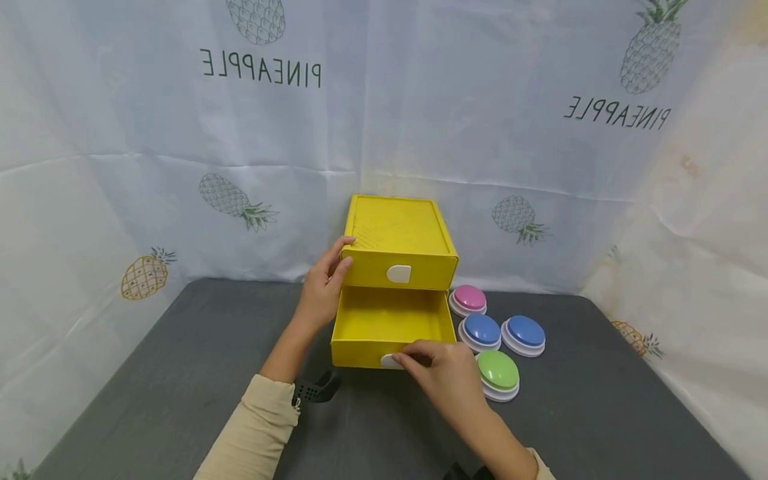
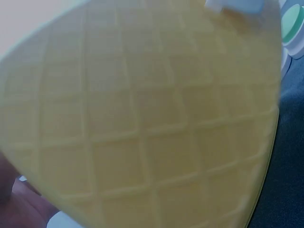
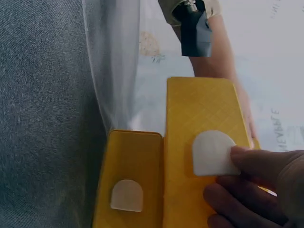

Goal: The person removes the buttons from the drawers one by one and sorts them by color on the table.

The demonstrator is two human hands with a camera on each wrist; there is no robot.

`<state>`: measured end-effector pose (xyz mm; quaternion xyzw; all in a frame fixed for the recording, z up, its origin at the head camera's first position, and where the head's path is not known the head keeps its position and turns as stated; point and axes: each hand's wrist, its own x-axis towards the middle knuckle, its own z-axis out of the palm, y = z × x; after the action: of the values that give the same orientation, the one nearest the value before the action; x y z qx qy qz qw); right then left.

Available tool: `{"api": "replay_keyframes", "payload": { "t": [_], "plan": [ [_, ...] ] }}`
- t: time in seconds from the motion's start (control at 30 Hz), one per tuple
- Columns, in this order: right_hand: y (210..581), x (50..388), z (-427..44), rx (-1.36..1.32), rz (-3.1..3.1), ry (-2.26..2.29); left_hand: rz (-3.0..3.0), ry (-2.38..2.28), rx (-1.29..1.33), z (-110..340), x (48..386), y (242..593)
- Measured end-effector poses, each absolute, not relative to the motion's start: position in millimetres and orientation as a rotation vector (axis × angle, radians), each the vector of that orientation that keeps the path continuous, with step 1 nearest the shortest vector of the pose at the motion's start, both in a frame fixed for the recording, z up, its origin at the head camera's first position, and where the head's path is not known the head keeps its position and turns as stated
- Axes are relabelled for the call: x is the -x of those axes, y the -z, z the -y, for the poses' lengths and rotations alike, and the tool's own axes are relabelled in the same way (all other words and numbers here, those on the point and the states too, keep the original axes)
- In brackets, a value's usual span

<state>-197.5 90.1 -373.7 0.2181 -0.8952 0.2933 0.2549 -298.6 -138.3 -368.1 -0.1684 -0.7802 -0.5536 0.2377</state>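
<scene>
A yellow two-drawer box [image 1: 399, 227] stands against the curtain, its upper drawer in and its lower drawer [image 1: 390, 317] pulled out, with no objects visible inside. My left hand [image 1: 318, 297] grips the box's upper left front edge, fingers at the top and thumb at the front. The thumb and fingers of my right hand [image 1: 450, 380] pinch the white handle [image 1: 389, 361] of the lower drawer. In the right wrist view that handle [image 3: 214, 154] lies against the fingers of my right hand [image 3: 256, 185]. The box's lattice side [image 2: 142, 109] fills most of the left wrist view.
To the right of the box sit round buttons on white bases: pink [image 1: 470, 297], blue [image 1: 482, 329], another blue [image 1: 526, 331] and green [image 1: 499, 371]. The green one is close beside my right hand. A pineapple-print curtain [image 1: 420, 133] hangs behind the dark table [image 1: 222, 373].
</scene>
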Motion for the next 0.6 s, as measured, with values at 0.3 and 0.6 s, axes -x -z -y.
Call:
{"api": "replay_keyframes", "payload": {
  "t": [0.3,0.6],
  "plan": [
    [379.7,215.8,-87.2,-0.563,2.349,-0.766,2.137,1.524,0.442,137.3,300.5,366.4],
    [382.6,239.1,-84.1,-0.512,2.366,-0.862,2.151,1.544,0.426,132.2,282.4,349.5]
  ]
}}
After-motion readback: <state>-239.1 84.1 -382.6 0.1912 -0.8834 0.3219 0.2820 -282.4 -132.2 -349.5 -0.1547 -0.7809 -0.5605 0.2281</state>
